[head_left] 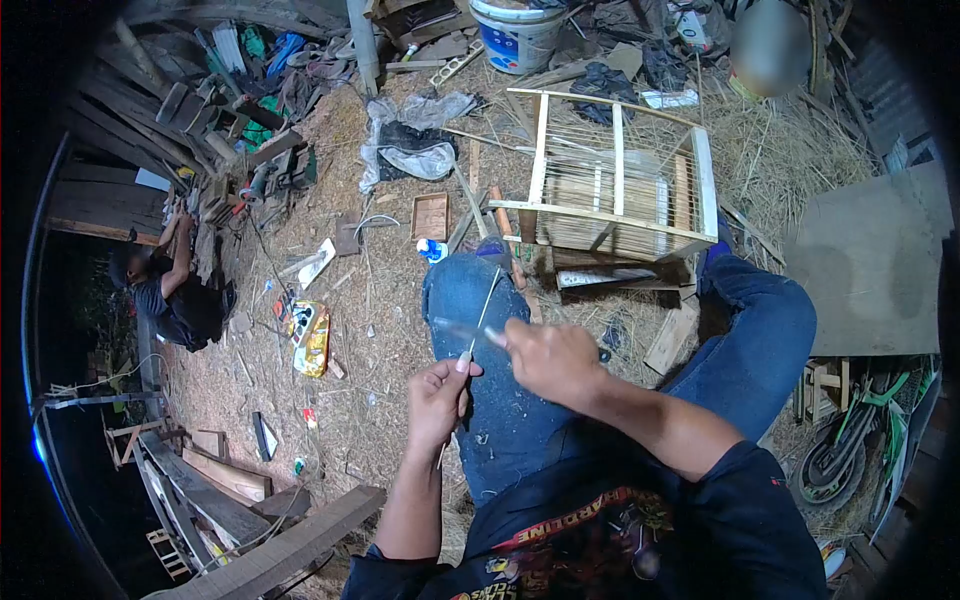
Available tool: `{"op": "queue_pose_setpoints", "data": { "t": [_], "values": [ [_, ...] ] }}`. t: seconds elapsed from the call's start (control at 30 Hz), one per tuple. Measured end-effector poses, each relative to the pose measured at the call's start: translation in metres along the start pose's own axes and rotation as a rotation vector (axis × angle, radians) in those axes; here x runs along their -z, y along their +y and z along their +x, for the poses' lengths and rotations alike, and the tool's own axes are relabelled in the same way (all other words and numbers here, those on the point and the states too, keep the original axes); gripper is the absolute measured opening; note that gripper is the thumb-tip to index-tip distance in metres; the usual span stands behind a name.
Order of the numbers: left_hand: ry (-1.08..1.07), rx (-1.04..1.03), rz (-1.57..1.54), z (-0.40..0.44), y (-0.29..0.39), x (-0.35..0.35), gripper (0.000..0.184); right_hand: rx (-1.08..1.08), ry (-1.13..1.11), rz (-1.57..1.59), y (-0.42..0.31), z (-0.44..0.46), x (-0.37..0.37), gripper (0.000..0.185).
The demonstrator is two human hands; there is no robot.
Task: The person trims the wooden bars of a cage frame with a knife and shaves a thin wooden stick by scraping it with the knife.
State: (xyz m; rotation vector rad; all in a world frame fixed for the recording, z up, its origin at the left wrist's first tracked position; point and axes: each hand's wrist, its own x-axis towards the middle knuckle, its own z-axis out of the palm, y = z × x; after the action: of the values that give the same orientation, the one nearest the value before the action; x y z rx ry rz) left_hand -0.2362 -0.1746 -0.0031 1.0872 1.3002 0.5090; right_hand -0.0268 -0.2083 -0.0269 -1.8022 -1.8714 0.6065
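Over the thigh in blue jeans (470,285), my left hand (437,400) pinches a thin pale stick (487,305), which slants up and away past the fingertips. Its lower end shows below the hand. My right hand (545,358) is closed round the handle of a knife (460,328). The blade is blurred and points left, across the stick just above my left fingertips. Beyond the knees stands a wooden cage (618,180) with many thin bars.
A person (175,290) crouches at the far left. Planks (320,530) lie at the lower left. On the ground are a yellow bag (310,338), a small wooden tray (431,216) and a blue-and-white bottle (432,250). A bucket (517,38) stands beyond; a motorcycle wheel (835,465) is at right.
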Motion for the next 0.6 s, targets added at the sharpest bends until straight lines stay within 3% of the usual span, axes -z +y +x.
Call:
{"op": "queue_pose_setpoints", "data": {
  "t": [0.27, 0.57, 0.6],
  "values": [
    [0.043, 0.008, 0.164, -0.02, 0.006, 0.005, 0.03, -0.049, 0.096, -0.015, 0.004, 0.007, 0.006, 0.023],
    [-0.031, 0.029, -0.048, -0.013, -0.008, 0.004, 0.03, -0.053, -0.039, -0.044, -0.006, -0.003, 0.003, 0.018],
    [-0.036, 0.027, -0.072, -0.013, -0.008, 0.003, 0.03, 0.025, -0.028, 0.004, -0.01, -0.01, -0.001, 0.019]
  ]
}}
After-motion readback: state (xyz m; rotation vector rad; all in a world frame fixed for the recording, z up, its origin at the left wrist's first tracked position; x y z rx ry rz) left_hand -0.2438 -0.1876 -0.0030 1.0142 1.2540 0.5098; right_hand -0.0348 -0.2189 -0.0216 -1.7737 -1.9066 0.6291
